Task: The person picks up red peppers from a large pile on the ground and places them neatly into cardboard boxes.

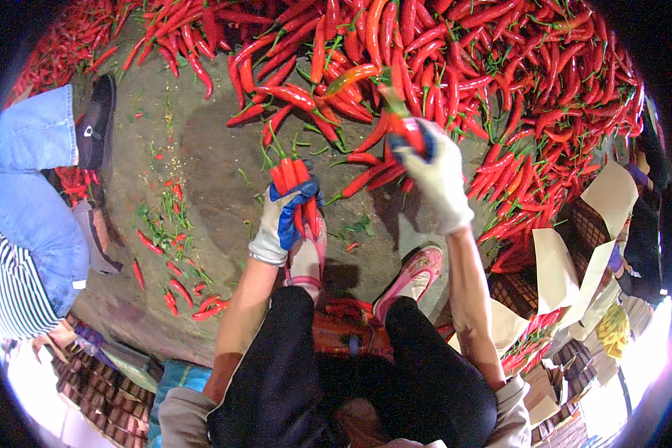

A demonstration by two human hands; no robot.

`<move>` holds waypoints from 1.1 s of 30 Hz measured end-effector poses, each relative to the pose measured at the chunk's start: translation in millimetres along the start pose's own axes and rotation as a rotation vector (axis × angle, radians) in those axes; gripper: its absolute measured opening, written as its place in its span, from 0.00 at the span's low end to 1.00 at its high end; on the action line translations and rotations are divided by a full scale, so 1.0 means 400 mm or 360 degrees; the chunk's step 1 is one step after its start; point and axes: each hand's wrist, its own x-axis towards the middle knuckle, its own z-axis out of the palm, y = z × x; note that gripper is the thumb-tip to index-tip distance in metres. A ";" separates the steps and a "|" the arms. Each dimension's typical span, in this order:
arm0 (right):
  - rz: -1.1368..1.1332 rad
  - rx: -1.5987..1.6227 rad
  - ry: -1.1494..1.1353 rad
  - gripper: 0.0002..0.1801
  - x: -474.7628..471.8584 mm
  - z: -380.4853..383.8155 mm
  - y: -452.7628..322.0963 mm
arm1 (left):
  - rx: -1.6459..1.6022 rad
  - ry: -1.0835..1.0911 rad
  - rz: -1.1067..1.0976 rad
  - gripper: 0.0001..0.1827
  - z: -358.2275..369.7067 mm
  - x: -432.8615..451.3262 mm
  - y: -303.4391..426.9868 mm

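Note:
My left hand [285, 218], in a white glove with a blue coated palm, grips a small bunch of red chili peppers [289, 175], green stems pointing away from me. To its right, my gloved right hand [434, 168] is blurred, with at least one red chili pepper [397, 124] in its fingers. How many it holds is hard to tell. Beyond both hands spreads a large heap of red chili peppers [459, 61] on the floor. Several loose chilies [364, 179] lie between my hands at the heap's near edge.
Stem scraps and broken chilies [173, 224] litter the concrete floor [213, 145] at left, near another person's jeans-clad leg [33, 140]. On the right stand paper-lined crates [554, 274], one holding chilies. Stacked crates [103, 386] are at lower left. Red chilies also lie between my shoes [409, 274].

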 end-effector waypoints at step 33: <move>0.1028 0.2626 0.0478 0.18 -0.343 0.019 0.135 | 0.1510 -0.0160 0.0752 0.32 0.289 0.122 -0.066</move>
